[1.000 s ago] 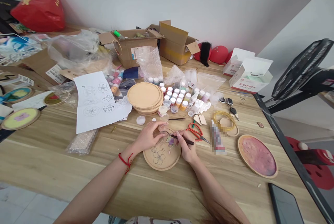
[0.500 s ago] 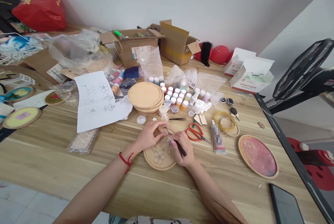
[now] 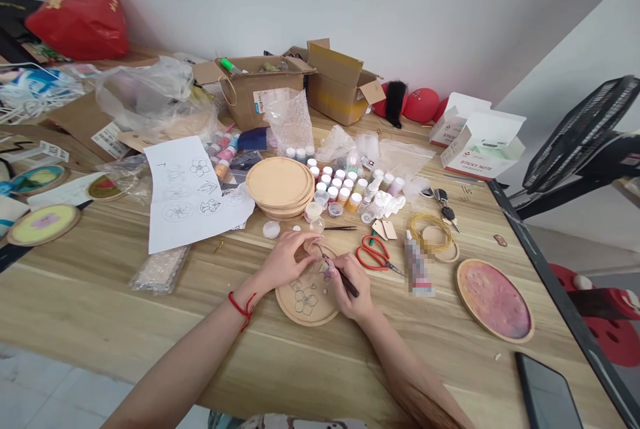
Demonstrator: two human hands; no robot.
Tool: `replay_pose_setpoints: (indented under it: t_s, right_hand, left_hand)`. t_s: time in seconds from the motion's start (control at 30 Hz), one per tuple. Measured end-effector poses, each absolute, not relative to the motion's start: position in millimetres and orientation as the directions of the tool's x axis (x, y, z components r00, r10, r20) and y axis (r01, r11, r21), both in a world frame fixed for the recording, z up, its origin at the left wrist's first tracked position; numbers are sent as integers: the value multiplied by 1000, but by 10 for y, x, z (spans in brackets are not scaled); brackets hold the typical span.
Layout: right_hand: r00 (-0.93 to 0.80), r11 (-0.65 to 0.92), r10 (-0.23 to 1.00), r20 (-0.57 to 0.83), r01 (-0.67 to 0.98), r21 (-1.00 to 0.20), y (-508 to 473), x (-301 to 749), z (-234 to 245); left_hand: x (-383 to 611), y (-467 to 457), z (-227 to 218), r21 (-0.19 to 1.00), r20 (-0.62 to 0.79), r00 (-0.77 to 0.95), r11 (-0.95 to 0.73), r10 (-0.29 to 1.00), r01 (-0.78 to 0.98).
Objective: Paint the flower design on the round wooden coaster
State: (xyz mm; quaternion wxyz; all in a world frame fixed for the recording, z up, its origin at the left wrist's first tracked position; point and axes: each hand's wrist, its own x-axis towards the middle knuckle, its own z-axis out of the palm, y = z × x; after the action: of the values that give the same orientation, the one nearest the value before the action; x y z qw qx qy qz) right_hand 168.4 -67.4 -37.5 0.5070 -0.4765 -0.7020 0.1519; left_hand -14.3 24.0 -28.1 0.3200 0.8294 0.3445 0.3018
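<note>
"Pinching a slim tool with a dark handle and thin metal tip (image 3: 349, 283), your right hand (image 3: 357, 289) angles it up toward your left hand (image 3: 287, 260). How do your left fingers sit?"

"They appear to curve round a small, clear, shallow cup (image 3: 311, 245), thumb and forefinger parted by about its width. Your right thumb and fingers are closed together on the tool's handle."

"What lies beneath your grip?"

"A round, pale wooden board with a raised rim (image 3: 323, 309), bearing dark flower outlines and, near the right fingertips, a patch of purple. Your hands cover part of it."

"How might you best work the tip at the cup?"

"Brace the cup lightly, without squeezing its wall, and lean it slightly toward the tip. If you are scooping, a little at a time, wiped on the inner edge, should spare the drawn petals from drips. Whether the tip touches anything inside is too small to tell."

"And beside you?"

"Red-handled scissors (image 3: 373, 253), just right of your right hand."
</note>
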Motion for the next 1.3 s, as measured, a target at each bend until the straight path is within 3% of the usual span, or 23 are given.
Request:
replay_pose_setpoints:
  t_s: [1.3]
  right_hand:
    - [-56,493,839,541,499,-713,-684,1761,-364]
  left_hand:
    - [-139,220,-273,748,272,574,-545,773,379]
